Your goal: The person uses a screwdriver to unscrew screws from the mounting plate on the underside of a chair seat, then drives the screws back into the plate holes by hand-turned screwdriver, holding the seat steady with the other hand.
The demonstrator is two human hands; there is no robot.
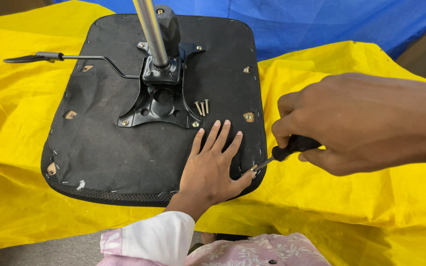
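Pressing flat on the upturned black seat pan (124,148): the left hand (212,167), fingers spread wide and holding nothing, palm down near the pan's near right corner. Gripping one screwdriver (284,152) by its black handle: the right hand (356,123), fist closed round it, the metal tip angled down to the pan's edge just beside the left thumb. Lying loose on the pan, just right of the metal bracket: three screws (201,108), side by side. Bolted at the pan's middle: one black mounting plate (161,106), with screw heads visible at several corners. Rising from the plate: one chrome column (151,29), next to a black knob (168,24). Running out leftward from the plate: one thin lever rod (70,58) with a black grip. Spread beneath everything on the bench: one yellow sheet (341,207), and behind it one blue sheet (321,24).
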